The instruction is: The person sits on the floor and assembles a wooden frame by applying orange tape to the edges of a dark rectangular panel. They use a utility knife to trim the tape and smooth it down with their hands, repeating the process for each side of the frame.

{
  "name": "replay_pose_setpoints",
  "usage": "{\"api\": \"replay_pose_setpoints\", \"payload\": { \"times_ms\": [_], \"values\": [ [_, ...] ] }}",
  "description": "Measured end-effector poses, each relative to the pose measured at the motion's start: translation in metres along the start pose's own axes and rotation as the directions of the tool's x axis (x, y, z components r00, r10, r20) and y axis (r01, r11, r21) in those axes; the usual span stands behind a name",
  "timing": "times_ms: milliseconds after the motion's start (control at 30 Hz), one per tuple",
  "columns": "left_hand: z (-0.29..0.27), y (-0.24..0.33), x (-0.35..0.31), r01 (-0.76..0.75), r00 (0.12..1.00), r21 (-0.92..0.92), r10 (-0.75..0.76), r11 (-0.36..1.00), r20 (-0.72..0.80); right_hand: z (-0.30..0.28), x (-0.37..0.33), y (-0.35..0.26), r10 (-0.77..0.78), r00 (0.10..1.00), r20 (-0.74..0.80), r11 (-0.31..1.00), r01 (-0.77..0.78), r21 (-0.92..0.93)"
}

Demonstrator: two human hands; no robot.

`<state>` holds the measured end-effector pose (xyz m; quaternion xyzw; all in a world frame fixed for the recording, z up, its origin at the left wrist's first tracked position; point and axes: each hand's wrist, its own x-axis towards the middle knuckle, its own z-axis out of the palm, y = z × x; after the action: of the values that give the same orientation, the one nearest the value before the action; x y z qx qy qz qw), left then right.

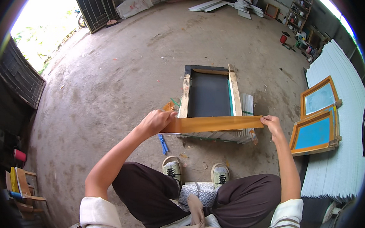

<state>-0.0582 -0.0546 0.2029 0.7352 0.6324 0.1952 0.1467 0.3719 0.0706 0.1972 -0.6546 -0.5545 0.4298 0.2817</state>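
A strip of brown packing tape is stretched taut, side to side, between my two hands. My left hand is closed around its left end; whether a roll sits inside those fingers I cannot make out. The other end is pinched by the fingertips of my right hand. Just beyond and partly under the strip lies a wooden frame with a dark mesh panel. The strip covers most of its near side. Beneath the frame is a stack of white panels. A blue utility knife rests on the floor near my left foot.
Two wooden-framed screens lean on a tall stack of white corrugated sheets at right. Crumpled brown tape lies beside the frame. White boards lie far off. A small wooden stool stands at left. A doorway opens far left.
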Motion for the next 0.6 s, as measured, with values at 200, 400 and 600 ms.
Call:
{"api": "replay_pose_setpoints", "payload": {
  "times_ms": [200,400,600],
  "values": [
    [0.031,-0.057,0.005,-0.226,0.974,0.520,0.177,0.823,0.143,0.029,0.021,0.017,-0.017,0.999,0.043,0.999,0.019,-0.033],
    [0.026,-0.076,0.022,0.113,0.992,-0.085,-0.118,0.990,-0.046,0.091,0.045,0.076,0.117,0.969,-0.217,0.988,-0.136,-0.077],
    [0.046,-0.095,0.012,0.147,0.989,-0.049,-0.148,0.988,-0.014,0.143,0.027,0.107,0.077,0.904,-0.421,0.996,-0.054,0.067]
  ]
}}
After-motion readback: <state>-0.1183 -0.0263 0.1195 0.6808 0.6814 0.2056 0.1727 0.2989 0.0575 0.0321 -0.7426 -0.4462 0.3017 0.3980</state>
